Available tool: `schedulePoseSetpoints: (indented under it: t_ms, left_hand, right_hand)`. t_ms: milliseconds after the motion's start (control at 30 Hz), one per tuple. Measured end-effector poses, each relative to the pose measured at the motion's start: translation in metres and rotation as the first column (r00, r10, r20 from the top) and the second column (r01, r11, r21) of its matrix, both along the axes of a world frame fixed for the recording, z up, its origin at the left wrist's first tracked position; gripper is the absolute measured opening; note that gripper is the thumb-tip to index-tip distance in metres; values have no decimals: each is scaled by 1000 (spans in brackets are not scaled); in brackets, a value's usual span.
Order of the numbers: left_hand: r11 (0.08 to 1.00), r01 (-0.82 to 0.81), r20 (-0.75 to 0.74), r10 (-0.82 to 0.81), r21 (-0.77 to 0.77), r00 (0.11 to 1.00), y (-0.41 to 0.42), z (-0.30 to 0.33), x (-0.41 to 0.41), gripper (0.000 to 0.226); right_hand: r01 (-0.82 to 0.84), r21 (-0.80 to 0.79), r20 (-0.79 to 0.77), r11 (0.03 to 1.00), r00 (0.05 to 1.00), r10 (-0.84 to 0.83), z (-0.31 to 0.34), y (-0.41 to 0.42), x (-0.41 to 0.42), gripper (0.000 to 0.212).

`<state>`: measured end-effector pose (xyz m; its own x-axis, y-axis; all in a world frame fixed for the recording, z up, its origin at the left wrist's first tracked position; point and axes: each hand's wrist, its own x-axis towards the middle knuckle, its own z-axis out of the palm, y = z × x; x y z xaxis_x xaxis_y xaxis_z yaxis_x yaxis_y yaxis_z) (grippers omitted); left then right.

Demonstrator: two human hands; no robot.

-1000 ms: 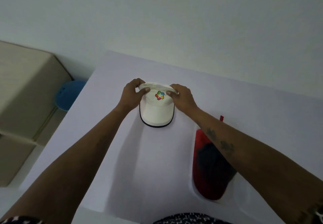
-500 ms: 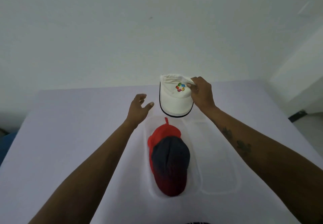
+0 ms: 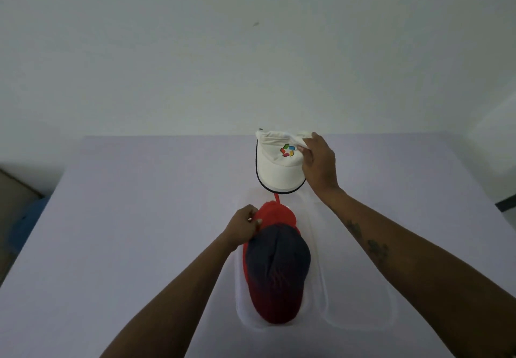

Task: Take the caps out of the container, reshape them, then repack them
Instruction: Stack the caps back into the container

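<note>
My right hand [image 3: 318, 165] grips a white cap [image 3: 279, 162] by its crown; the cap has a coloured logo and a dark brim edge and hangs above the far end of the clear container [image 3: 315, 246]. A red and dark navy cap [image 3: 276, 268] lies in the container, brim toward me. At the left edge of that cap's red crown, my left hand [image 3: 243, 227] has its fingers pinched on the fabric.
The container sits on a pale lilac table [image 3: 125, 232], with a clear lid or second tray [image 3: 360, 301] to its right. A plain wall rises behind. A brown box [image 3: 16, 198] and something blue stand beyond the table's left edge.
My left hand let go of the white cap, dropped to the red cap and closed on its crown. My right hand carried the white cap over the container's far end.
</note>
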<state>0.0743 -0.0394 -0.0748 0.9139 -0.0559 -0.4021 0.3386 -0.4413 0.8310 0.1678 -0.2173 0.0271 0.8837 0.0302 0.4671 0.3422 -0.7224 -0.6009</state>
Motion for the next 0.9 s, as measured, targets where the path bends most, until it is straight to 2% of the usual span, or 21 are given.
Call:
schedulePoseSetpoints:
  t_ms: [133, 367, 500, 900]
  left_hand:
    - [993, 93, -23, -95, -75, 995, 6, 3, -4, 3]
    - [980, 180, -11, -182, -85, 983, 11, 4, -3, 12]
    - [974, 192, 23, -191, -118, 981, 14, 3, -5, 9]
    - [961, 191, 64, -181, -199, 981, 13, 3, -11, 12]
  right_hand:
    - [-69, -17, -14, 998, 998, 68, -18, 12, 4, 27]
    - [-152, -90, -34, 984, 988, 149, -43, 20, -2, 32]
    - [-182, -159, -64, 970, 983, 174, -61, 18, -14, 31]
    - [-270, -206, -202, 941, 952, 229, -74, 9, -47, 30]
